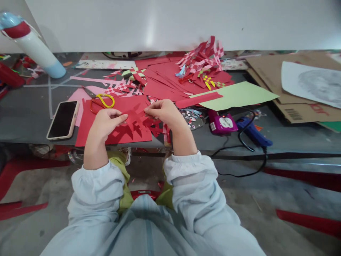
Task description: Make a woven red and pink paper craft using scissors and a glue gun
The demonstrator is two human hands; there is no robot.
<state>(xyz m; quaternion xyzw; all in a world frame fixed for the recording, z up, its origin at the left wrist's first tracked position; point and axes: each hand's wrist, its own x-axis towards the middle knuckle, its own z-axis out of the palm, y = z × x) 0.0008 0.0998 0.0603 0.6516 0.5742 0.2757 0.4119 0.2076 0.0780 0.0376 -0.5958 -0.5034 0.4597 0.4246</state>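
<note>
Both my hands hold a piece of red cut paper (135,119) just above the near edge of the grey table (26,113). My left hand (106,122) pinches its left side with thumb and fingers closed. My right hand (163,111) pinches the right side. Under them lies a larger red paper sheet (117,135). Scissors with yellow and red handles (101,101) lie just beyond my left hand. A phone (63,119) lies face up to the left.
A heap of woven red and white paper pieces (205,58) and red sheets sits behind. A light green sheet (237,94), a purple device (222,122), a blue glue gun (253,131) with a black cable, cardboard (293,85) and a bottle (34,46) surround them.
</note>
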